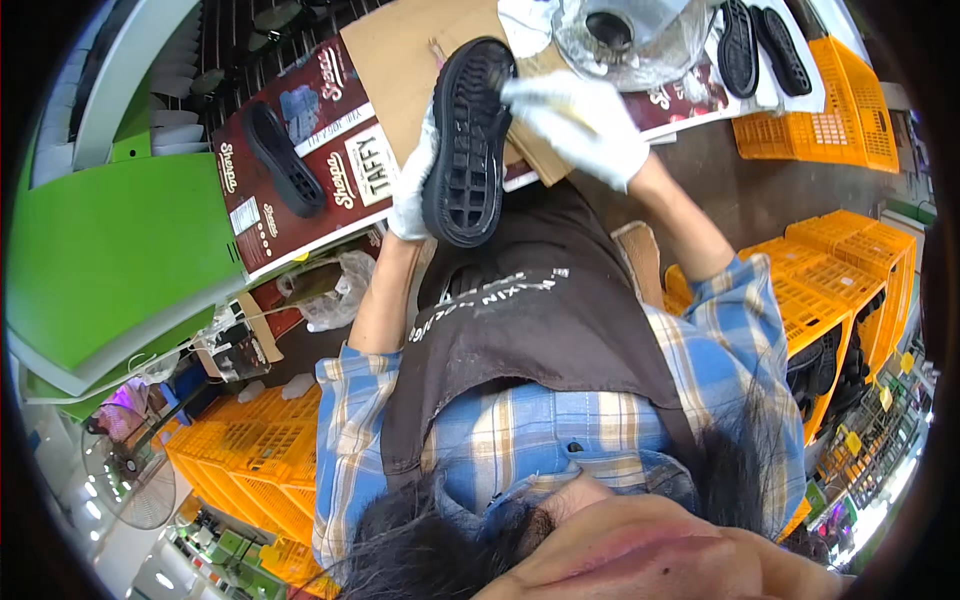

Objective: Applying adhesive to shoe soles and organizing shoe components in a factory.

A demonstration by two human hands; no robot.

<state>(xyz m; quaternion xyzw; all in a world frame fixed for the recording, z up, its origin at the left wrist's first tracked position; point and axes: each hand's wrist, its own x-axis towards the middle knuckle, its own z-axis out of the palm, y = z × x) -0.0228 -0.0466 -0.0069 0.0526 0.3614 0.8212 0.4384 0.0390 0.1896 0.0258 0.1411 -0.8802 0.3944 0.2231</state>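
A black shoe sole (466, 160) stands nearly upright in front of me, its hollow ribbed and gridded side showing. My left hand (412, 190), in a white glove, grips it along the left edge. My right hand (585, 125), also gloved in white, is at the upper right of the sole, with fingers bent in and smeared by motion. Whatever those fingers hold, if anything, cannot be made out. To the left, another black sole (283, 165) lies on the dark red printed cardboard (325, 75).
Two more soles (740, 50) lie at the far right, beside a plastic-wrapped round container (655, 50). Brown cardboard (395, 55) covers the middle of the table. A green machine panel (110, 230) borders the left. Orange crates (825, 110) stand on the right, others (245, 440) behind at left.
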